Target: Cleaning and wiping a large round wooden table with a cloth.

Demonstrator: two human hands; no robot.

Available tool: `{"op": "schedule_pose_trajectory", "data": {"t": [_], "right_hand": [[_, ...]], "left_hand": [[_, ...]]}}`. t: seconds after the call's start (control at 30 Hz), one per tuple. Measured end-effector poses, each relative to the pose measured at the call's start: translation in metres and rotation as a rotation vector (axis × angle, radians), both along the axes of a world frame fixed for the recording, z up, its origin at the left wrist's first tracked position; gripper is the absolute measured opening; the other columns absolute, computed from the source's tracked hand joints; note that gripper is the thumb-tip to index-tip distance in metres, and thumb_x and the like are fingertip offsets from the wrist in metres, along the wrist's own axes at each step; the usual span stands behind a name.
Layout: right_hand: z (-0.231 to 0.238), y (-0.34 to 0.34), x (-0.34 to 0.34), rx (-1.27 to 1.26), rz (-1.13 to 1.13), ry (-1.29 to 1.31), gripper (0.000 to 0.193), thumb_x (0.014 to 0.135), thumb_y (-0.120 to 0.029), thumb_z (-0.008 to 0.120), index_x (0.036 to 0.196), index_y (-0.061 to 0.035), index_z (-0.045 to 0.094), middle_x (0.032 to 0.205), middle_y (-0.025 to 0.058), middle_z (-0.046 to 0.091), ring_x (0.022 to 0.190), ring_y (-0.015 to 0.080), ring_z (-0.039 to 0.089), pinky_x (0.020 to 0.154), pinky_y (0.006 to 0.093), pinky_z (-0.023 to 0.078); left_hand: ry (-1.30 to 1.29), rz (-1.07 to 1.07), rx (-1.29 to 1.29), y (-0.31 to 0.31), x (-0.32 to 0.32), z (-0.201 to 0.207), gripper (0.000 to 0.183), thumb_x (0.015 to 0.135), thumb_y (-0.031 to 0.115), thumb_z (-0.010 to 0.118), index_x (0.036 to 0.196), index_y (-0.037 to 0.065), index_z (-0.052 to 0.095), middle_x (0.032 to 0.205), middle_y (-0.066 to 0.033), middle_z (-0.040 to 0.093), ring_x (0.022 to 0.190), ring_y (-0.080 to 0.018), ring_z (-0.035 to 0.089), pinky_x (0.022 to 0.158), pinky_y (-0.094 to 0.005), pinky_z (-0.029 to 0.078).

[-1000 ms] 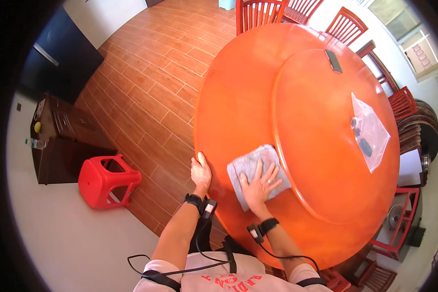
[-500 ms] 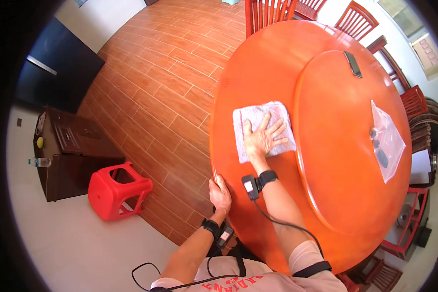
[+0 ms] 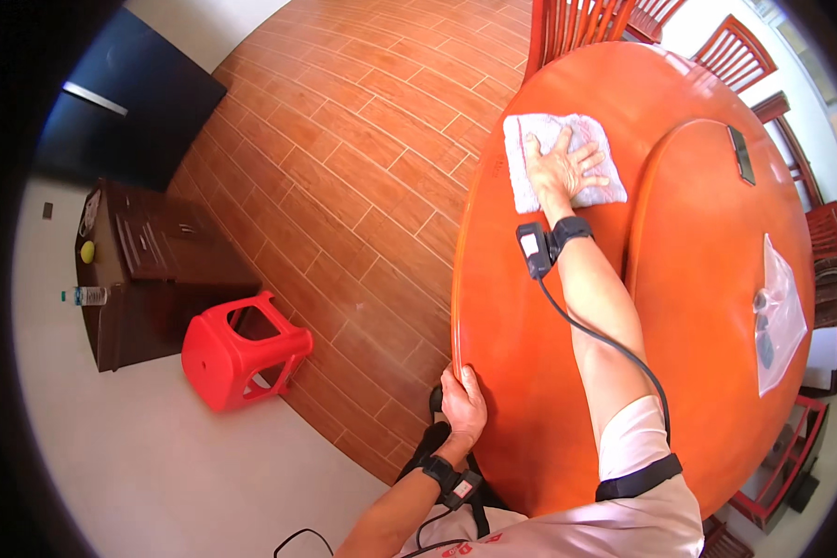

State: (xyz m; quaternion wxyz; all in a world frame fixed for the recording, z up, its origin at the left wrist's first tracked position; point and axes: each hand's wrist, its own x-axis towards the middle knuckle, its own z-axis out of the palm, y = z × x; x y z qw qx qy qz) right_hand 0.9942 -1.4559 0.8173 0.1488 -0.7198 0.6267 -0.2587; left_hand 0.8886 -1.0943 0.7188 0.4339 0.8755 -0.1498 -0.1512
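My right hand [image 3: 565, 175] lies flat with its fingers spread on a folded pale cloth [image 3: 588, 132] with reddish stripes. The cloth rests on the far left part of a round orange-brown wooden table [image 3: 521, 298], beside the raised turntable [image 3: 702, 307]. Down at the table's near left rim, my left hand [image 3: 465, 405] is closed around the edge, thumb on top; its other fingers are partly hidden. Each wrist wears a black strap with a small cabled device.
On the turntable are a dark phone [image 3: 741, 155] and a clear plastic bag [image 3: 783, 321] with small items. Wooden chairs [image 3: 581, 28] stand round the far and right sides. To the left are a red plastic stool [image 3: 216, 358] and a dark brown cabinet [image 3: 181, 246] with a bottle [image 3: 91, 296].
My right hand and the cloth have slid farther away along the table's left side, the arm now stretched out more. My left hand still grips the rim. The whole view has shifted.
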Motion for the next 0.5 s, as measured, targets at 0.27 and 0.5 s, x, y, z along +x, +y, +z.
{"op": "schedule_pose_trajectory", "data": {"t": [0.27,0.5], "right_hand": [[0.049,0.026,0.073,-0.046,0.386,0.193,0.090,0.075,-0.072,0.053,0.148,-0.0259,0.028,0.154,0.0269,0.012,0.144,0.0424,0.003,0.105,0.0726,0.001],[0.061,0.132,0.030,-0.081,0.629,0.192,0.084,0.074,-0.050,0.065,0.146,-0.0200,0.034,0.154,0.0260,0.010,0.144,0.0407,0.002,0.106,0.0712,0.000]], "left_hand": [[-0.017,-0.036,0.046,-0.029,0.058,0.050,0.044,0.099,0.039,0.041,0.120,0.001,0.049,0.107,-0.0256,0.057,0.097,-0.0456,0.056,0.080,-0.0511,0.046],[-0.030,0.013,0.100,-0.049,0.052,0.085,0.051,0.099,0.046,0.034,0.114,0.000,0.050,0.109,-0.0276,0.056,0.099,-0.0471,0.055,0.082,-0.0540,0.044]]}}
